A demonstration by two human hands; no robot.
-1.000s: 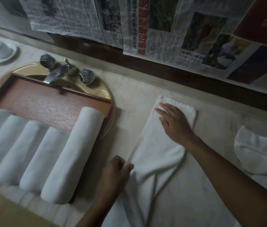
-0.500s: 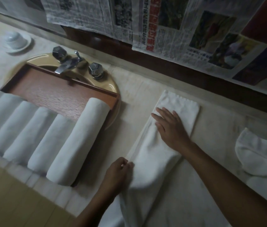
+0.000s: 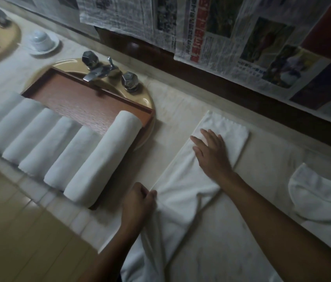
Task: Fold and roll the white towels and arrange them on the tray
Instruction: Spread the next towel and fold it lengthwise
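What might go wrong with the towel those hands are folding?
The long folded white towel is bunched near the left hand, which pinches its edge, so the roll may come out lumpy. Its near end hangs over the edge of the pale stone counter and might slip down once the flat right hand lifts. The left hand is close to the nearest rolled white towel on the brown wooden tray and could nudge it.

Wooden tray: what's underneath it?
The wooden tray lies across a yellow sink, whose rim shows at its far and right sides, with the faucet behind. The sink's bowl and drain are covered by the tray. Rolled towels hide the tray's near part.
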